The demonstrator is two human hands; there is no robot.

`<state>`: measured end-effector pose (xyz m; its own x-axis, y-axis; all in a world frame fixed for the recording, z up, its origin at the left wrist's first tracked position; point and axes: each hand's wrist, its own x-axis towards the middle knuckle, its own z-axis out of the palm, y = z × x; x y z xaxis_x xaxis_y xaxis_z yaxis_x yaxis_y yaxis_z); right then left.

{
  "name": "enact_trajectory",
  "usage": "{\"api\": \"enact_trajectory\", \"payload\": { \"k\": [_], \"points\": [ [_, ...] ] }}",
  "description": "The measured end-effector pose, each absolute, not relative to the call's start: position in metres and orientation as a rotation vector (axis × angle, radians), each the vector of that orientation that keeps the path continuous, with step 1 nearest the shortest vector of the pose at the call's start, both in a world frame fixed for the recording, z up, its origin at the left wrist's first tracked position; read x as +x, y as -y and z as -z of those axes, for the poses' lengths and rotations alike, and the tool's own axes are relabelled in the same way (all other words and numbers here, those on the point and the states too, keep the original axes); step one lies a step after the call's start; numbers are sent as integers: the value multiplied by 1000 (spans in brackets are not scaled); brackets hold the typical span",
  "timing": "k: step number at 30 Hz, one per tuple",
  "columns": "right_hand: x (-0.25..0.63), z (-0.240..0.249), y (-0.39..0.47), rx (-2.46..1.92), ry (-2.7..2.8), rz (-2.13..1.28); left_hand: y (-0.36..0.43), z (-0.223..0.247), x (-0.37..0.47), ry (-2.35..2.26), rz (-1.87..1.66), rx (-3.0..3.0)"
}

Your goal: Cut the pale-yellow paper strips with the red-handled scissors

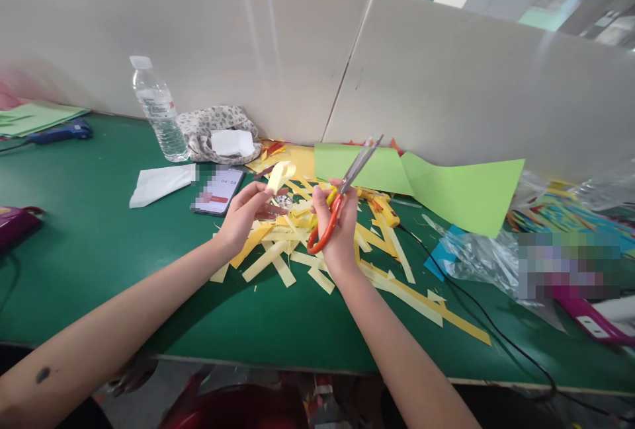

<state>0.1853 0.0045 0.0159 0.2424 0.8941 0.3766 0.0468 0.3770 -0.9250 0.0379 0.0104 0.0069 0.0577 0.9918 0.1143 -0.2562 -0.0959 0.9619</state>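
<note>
A: Where do we see the held things?
B: We see the pale yellow paper loop (280,176) at one o'clock of our left hand (243,214), clamped between thumb and fingers. The red-handled scissors (360,166) are gripped in our right hand (340,224), blades toward one o'clock. Our hands are apart from each other.

A: And the surface?
B: On the green table (193,313), yellow paper strips (268,260) lie scattered beneath and between our hands. We note the phone (219,191) at ten o'clock of the left hand, with the water bottle (157,112) upright beyond it, at eleven. From the right hand, green sheets (466,191) lie at two o'clock and the yellow glue gun (385,209) at three.

A: The room?
B: A pale partition (198,39) spans twelve o'clock, behind the table.

A: Our arms?
B: The left forearm enters from eight o'clock, the right from five; both reach forward over the table, and our hands are raised above the strips.
</note>
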Motion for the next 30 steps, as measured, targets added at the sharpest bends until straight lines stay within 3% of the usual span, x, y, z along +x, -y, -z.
{"api": "enact_trajectory", "payload": {
  "k": [11, 22, 30],
  "points": [
    [179, -15, 1, -999, 1213, -1029, -7, -2, 40, -770, -952, 1297],
    [189, -14, -9, -1081, 1211, -838, -12, -1, 41, -886, -993, 1223],
    [189, -14, -7, -1046, 1174, -962, -13, 2, 40, -862, -1014, 1132]
  ]
}}
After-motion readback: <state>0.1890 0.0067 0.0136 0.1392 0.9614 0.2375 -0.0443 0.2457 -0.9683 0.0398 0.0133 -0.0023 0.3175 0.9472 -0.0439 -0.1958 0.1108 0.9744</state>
